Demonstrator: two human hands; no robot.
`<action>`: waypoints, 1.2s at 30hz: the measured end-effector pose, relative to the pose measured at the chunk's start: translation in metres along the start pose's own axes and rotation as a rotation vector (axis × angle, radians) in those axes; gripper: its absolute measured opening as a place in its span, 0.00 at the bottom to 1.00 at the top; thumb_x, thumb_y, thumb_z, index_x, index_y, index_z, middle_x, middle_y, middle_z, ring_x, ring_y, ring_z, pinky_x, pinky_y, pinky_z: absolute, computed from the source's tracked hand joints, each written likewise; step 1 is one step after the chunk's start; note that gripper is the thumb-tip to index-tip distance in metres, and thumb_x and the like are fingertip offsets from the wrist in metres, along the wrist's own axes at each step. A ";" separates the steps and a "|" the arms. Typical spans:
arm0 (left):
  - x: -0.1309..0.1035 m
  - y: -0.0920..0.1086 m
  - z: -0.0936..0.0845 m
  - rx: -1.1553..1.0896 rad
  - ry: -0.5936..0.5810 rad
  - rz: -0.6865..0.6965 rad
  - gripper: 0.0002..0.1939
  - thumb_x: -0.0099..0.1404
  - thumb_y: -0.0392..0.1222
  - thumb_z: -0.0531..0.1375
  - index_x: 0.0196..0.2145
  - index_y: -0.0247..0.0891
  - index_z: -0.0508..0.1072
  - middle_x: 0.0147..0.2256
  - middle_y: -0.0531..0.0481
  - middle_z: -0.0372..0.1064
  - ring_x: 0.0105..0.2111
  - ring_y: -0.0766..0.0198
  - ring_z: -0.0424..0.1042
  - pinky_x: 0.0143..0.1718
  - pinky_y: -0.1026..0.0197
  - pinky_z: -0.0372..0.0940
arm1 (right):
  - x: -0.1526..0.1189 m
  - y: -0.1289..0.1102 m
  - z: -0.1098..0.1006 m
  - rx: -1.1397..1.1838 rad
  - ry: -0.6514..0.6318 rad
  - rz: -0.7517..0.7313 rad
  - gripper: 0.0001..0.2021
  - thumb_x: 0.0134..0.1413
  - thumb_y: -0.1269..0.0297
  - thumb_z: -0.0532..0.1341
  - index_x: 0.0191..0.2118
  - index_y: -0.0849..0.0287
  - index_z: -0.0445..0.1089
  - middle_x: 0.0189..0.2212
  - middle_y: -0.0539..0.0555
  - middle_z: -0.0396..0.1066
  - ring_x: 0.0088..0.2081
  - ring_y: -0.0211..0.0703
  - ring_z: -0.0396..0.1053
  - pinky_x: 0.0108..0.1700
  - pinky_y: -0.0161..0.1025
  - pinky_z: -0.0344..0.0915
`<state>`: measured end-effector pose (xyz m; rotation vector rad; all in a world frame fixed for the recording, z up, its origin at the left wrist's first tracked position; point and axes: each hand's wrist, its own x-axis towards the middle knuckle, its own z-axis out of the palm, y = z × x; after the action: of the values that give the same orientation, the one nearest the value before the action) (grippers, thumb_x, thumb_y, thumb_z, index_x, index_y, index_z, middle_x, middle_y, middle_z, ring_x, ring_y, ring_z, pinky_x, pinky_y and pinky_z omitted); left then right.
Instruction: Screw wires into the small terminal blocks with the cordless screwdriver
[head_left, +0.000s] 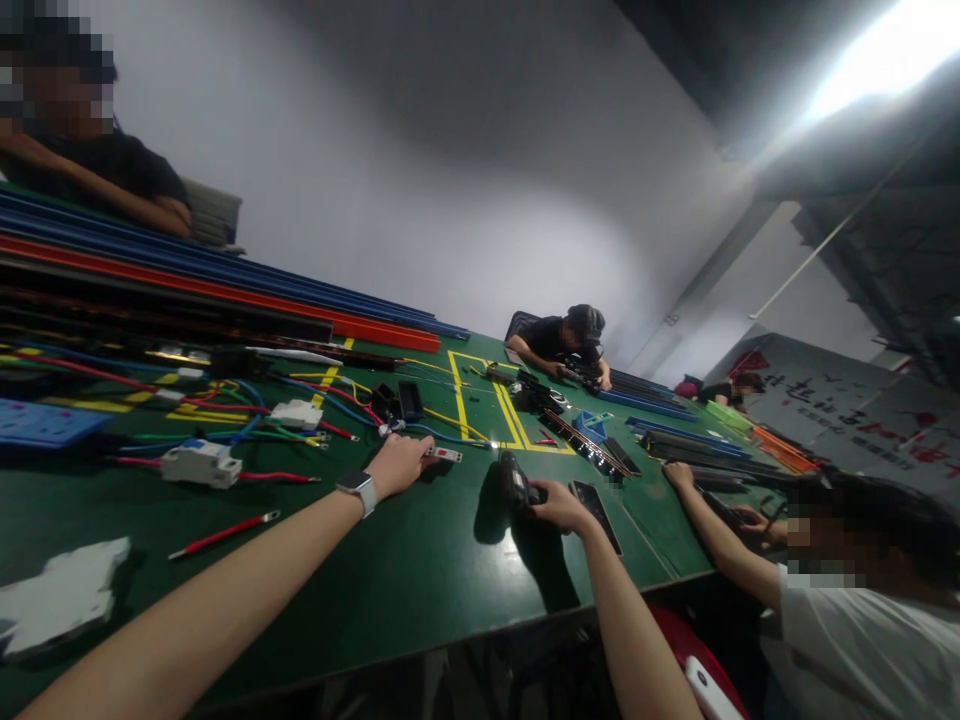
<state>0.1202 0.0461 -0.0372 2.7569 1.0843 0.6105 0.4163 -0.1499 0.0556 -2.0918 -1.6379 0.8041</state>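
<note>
My left hand (401, 467), with a watch (358, 490) on its wrist, is closed over the table. Its fingertips pinch a small white device with a red mark (446, 454), partly covered by the fingers. A short way to the right, my right hand (561, 506) is wrapped around a black power drill (516, 484), which casts a shadow on the green table (420, 590). Just past my left hand is an open black box (409, 400). Beside my right hand lies a dark phone-like slab (598, 515).
On the left are white circuit breakers (201, 464) with coloured wires, a loose red cable (225, 535) and a white plate (64, 598). Orange trunking (382, 330) runs along the far side. A co-worker's arm (735, 545) rests at the right; others sit around the table.
</note>
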 end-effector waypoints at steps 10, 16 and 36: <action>0.023 0.004 0.007 -0.031 -0.131 -0.132 0.18 0.70 0.52 0.48 0.50 0.41 0.65 0.39 0.39 0.76 0.42 0.48 0.73 0.47 0.48 0.53 | -0.013 -0.029 0.064 1.049 0.299 -0.119 0.19 0.43 0.61 0.68 0.43 0.60 0.70 0.31 0.53 0.71 0.30 0.42 0.70 0.31 0.38 0.70; 0.035 0.005 0.008 -0.042 -0.141 -0.156 0.16 0.70 0.48 0.48 0.50 0.40 0.64 0.38 0.39 0.76 0.42 0.47 0.74 0.47 0.47 0.52 | -0.020 -0.062 0.102 1.128 0.274 -0.066 0.17 0.44 0.58 0.69 0.39 0.61 0.69 0.23 0.49 0.70 0.23 0.39 0.68 0.27 0.36 0.66; 0.035 0.003 0.014 -0.002 -0.084 -0.138 0.18 0.71 0.49 0.46 0.51 0.37 0.63 0.40 0.37 0.75 0.45 0.47 0.72 0.47 0.49 0.52 | -0.011 -0.099 0.144 0.781 0.152 -0.053 0.10 0.43 0.67 0.60 0.36 0.58 0.66 0.15 0.45 0.66 0.18 0.39 0.64 0.24 0.34 0.60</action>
<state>0.1511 0.0679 -0.0376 2.6514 1.2407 0.4727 0.2488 -0.1433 0.0065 -1.4991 -1.0452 1.0240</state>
